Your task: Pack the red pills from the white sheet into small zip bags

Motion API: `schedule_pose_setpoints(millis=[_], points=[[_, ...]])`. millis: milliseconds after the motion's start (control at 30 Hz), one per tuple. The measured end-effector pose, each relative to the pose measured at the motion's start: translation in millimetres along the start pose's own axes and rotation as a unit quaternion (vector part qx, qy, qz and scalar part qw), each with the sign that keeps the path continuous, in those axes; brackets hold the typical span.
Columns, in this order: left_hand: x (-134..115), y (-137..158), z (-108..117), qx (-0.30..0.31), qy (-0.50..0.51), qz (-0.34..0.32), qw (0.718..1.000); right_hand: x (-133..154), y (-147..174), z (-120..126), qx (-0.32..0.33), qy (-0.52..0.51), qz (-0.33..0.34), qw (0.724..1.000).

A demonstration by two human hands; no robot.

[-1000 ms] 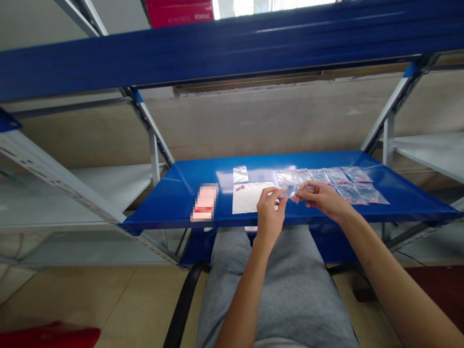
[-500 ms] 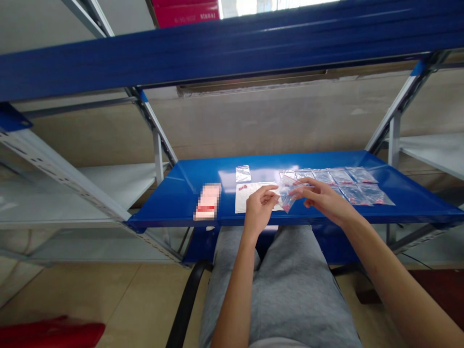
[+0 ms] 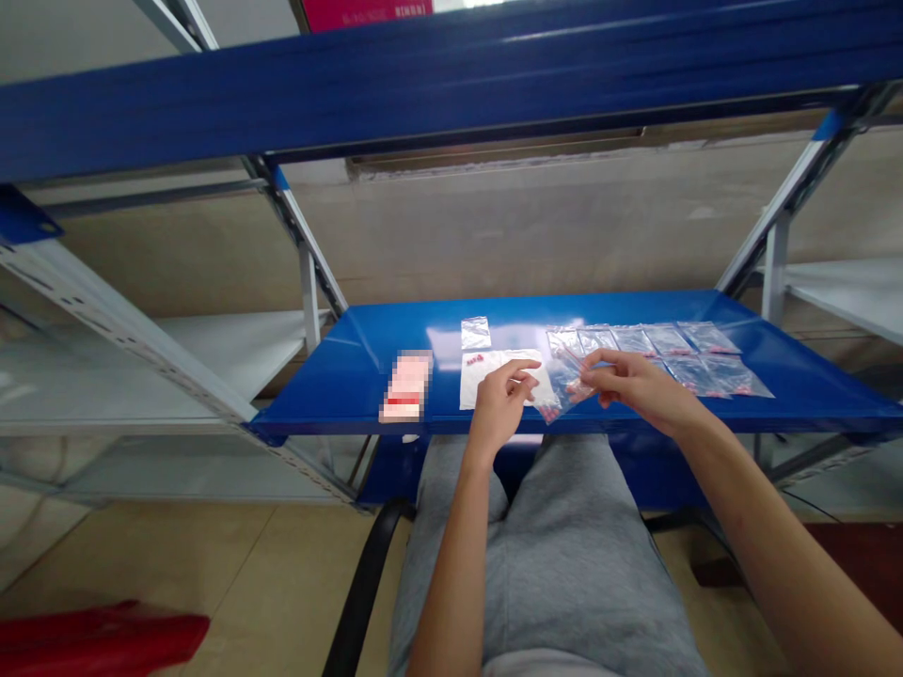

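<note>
My right hand [image 3: 631, 385] pinches the upper right edge of a small clear zip bag [image 3: 557, 402] that hangs tilted, with small red pieces in its lower corner. To its left, my left hand [image 3: 502, 404] is apart from the bag, fingers loosely bent with gaps between them and nothing visible in them. Under and behind the left hand lies a white sheet [image 3: 480, 381], bearing a little group of red pieces [image 3: 475, 359]. Several flat clear bags [image 3: 698, 362] with red contents lie in two rows behind and right of my right hand, which partly hides them.
A flat empty-looking clear bag [image 3: 475, 332] lies behind the white sheet. Left of the sheet is a blurred-out pink and white item [image 3: 405, 387]. The blue shelf board [image 3: 339, 381] ends close above my knees; a thick blue beam [image 3: 451, 94] crosses overhead.
My left hand has come off the bag and moved slightly left. The bag, still in my right hand, now hangs lower and more tilted. The view has shifted slightly.
</note>
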State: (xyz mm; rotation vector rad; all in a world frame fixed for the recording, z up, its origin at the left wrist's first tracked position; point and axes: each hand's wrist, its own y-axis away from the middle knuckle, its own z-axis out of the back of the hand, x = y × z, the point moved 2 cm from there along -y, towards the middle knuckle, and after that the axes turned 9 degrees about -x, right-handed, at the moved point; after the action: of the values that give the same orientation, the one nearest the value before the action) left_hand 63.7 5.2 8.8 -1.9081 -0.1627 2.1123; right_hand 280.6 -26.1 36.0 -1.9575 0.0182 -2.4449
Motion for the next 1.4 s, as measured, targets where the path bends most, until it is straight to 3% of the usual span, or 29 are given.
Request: schedule_pose_setpoints(millis=[133, 233, 400, 633, 733, 800, 900, 1033, 1167, 1400], points=[[1.6, -1.2, 2.2, -0.033, 0.004, -0.009, 0.999, 1.4, 4.2, -4.8, 0.066, 0.008, -0.031, 0.997], [1.9, -1.8, 3.2, -0.055, 0.008, -0.005, 0.998, 2.8, 5.1, -7.0, 0.087, 0.021, -0.013, 0.996], [2.2, -1.9, 7.0, -0.094, -0.021, -0.023, 0.995, 5.3, 3.3, -9.4, 0.091, 0.039, 0.035, 0.995], [4.3, 1.2, 13.3, -0.19, -0.087, -0.052, 0.976, 11.3, 8.2, -15.5, 0.107, 0.029, 0.028, 0.993], [1.6, 2.4, 12.4, -0.198, -0.105, -0.064, 0.972, 13.3, 10.1, -16.9, 0.112, 0.01, 0.021, 0.993], [0.9, 2.1, 10.4, -0.192, -0.079, -0.047, 0.977, 14.4, 10.5, -17.4, 0.106, -0.006, 0.011, 0.994], [5.8, -0.2, 5.5, -0.141, 0.048, 0.027, 0.989, 15.1, 9.4, -17.2, 0.079, -0.035, 0.005, 0.996], [17.2, -2.1, 0.9, -0.03, 0.233, 0.129, 0.964, 12.9, 6.4, -16.2, 0.034, -0.079, 0.013, 0.996], [21.8, -0.3, 4.3, 0.044, 0.277, 0.153, 0.947, 12.4, 5.9, -16.3, 0.022, -0.1, 0.023, 0.994], [23.9, -1.3, 14.7, 0.009, 0.27, 0.143, 0.952, 13.6, 8.6, -17.3, 0.044, -0.096, -0.006, 0.994]])
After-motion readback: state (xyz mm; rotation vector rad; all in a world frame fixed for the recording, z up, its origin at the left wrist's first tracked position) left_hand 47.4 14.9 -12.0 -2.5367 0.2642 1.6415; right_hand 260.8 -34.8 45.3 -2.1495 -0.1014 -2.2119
